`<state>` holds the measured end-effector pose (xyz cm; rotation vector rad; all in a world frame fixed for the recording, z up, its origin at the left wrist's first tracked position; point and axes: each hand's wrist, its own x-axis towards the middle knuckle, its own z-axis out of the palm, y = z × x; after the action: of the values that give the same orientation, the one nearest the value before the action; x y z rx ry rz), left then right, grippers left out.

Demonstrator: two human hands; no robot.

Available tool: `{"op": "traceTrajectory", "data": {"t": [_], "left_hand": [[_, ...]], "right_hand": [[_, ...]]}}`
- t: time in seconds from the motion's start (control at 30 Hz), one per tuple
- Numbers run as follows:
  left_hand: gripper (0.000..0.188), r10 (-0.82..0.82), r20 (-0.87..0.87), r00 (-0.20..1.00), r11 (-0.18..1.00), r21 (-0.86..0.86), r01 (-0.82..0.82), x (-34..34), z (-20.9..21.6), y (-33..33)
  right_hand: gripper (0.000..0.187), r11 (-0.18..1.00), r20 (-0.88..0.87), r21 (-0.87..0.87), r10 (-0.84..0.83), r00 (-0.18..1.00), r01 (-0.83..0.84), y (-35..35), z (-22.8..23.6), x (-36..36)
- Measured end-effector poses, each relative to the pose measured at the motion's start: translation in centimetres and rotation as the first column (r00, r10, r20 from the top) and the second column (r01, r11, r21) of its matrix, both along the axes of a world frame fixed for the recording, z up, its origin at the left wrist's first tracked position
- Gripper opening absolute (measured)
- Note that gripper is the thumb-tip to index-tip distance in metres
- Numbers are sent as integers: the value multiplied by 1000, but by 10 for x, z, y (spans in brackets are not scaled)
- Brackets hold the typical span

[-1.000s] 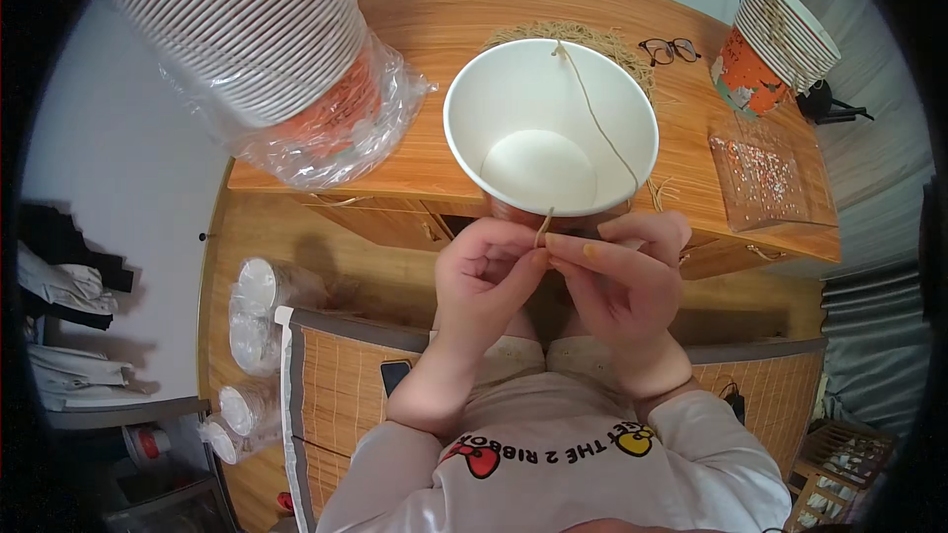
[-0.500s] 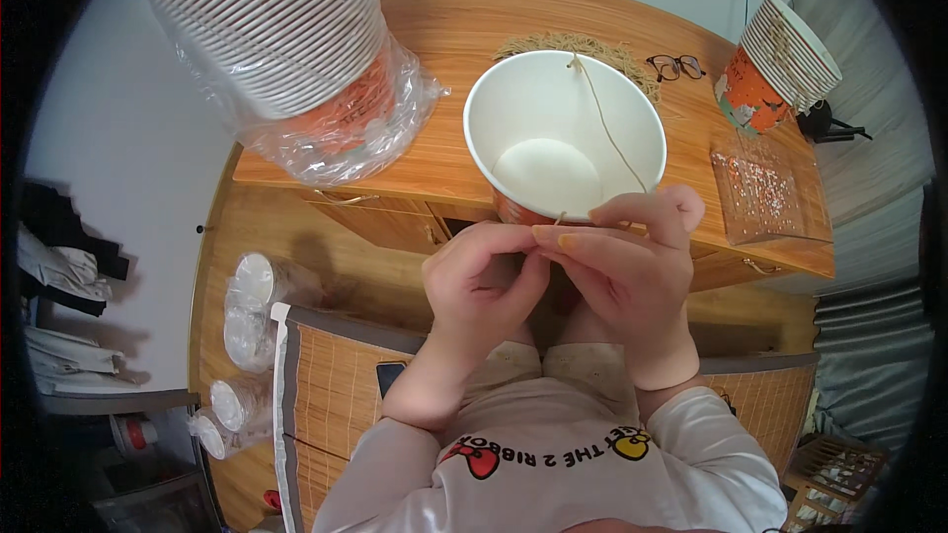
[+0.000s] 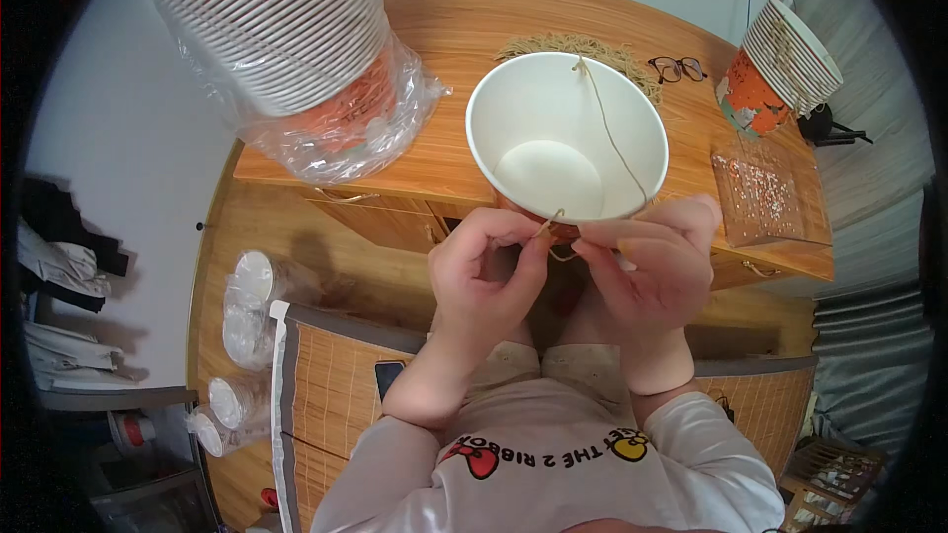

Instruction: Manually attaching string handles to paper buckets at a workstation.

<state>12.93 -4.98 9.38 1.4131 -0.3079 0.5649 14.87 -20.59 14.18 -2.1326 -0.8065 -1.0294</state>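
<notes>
A large paper bucket (image 3: 553, 173), white inside and orange outside, stands tilted toward me at the table's front edge. From its far rim a tan string (image 3: 610, 128) runs across the opening to the near side by my right hand. At the near rim, my left hand (image 3: 484, 271) pinches the string where it loops over the edge. My right hand (image 3: 652, 262), thumb and forefinger together, grips the string just right of there. A small curve of string shows between the two hands. Part of the near wall is hidden behind my fingers.
A tall bagged stack of buckets (image 3: 286, 49) stands at the table's left. Behind the bucket lies a pile of cut strings (image 3: 583, 47), with glasses (image 3: 677, 68) beside it. At right are more stacked buckets (image 3: 755, 89) and a clear tray (image 3: 775, 199) with small bits.
My hands have drawn apart: the right moved slightly right, the fingertips no longer touch. A string loop now shows between them at the rim. The bucket has barely shifted.
</notes>
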Motion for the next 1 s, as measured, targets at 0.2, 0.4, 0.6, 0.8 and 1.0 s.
{"op": "traceTrajectory", "data": {"t": [0.2,0.4,0.6,0.8,1.0], "left_hand": [[15,-37,10,999,999,-35,37,-1,2,-3],[16,-1,31,1000,1000,3,0,-2,1,-4],[21,138,117,984,965,208,-160,-2,-1,0],[23,159,239,958,925,304,-230,1,-2,4],[23,232,232,945,891,338,-302,-1,3,6]], "right_hand": [[23,999,9,-38,31,999,-31,-1,-4,-4],[25,998,-88,-37,53,995,-56,2,4,-1],[21,991,-148,72,121,982,-112,2,1,4],[19,989,-208,72,139,968,-126,2,4,0],[22,991,-234,71,124,964,-110,0,2,-2]]}}
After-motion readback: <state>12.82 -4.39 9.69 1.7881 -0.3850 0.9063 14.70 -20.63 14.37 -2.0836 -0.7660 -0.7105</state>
